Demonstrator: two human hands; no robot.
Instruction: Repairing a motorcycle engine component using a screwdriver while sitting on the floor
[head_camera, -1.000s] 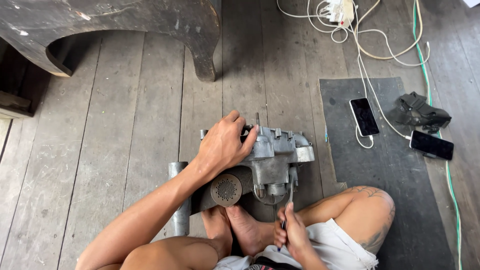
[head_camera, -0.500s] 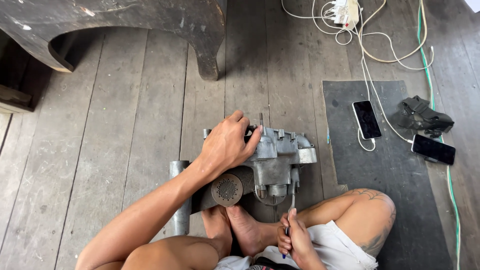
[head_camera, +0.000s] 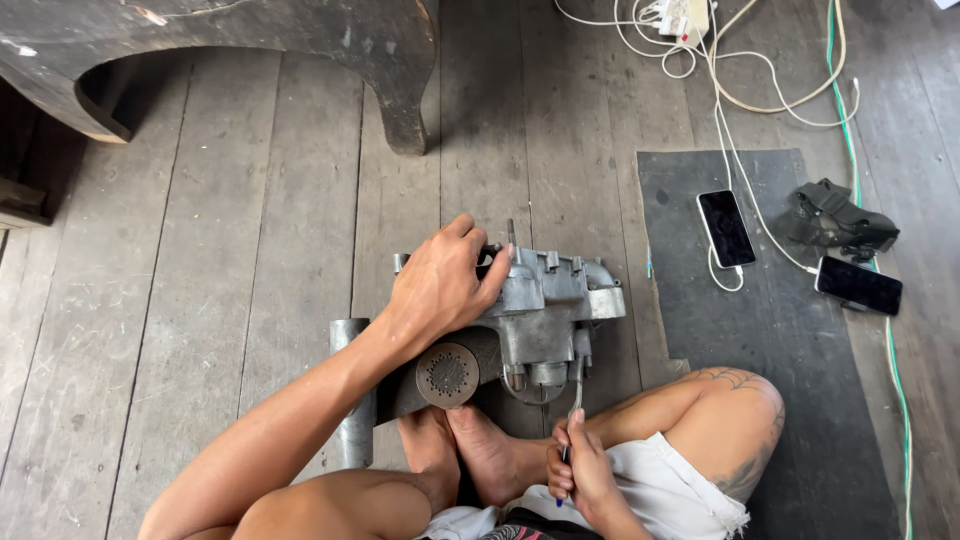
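A grey metal engine casing (head_camera: 545, 305) stands on the wooden floor between my legs, propped against my bare feet (head_camera: 470, 450). My left hand (head_camera: 440, 282) grips its top left edge from above. My right hand (head_camera: 578, 470) is shut on a thin metal tool (head_camera: 574, 398) with a blue handle end. The tool's tip reaches up to the underside of the casing. A round perforated metal disc (head_camera: 447, 375) sits on the casing's near left face. A grey metal pipe (head_camera: 353, 400) stands beside my left forearm.
A dark rubber mat (head_camera: 780, 400) lies to the right with two phones (head_camera: 725, 228) (head_camera: 858, 285) and a black pouch (head_camera: 835, 215) on it. White and green cables (head_camera: 720, 90) run to a power strip at the top. A heavy wooden table leg (head_camera: 400, 90) stands behind the casing.
My right hand has drawn back slightly toward my body with the tool. The left hand stays on the casing. The view has shifted a little.
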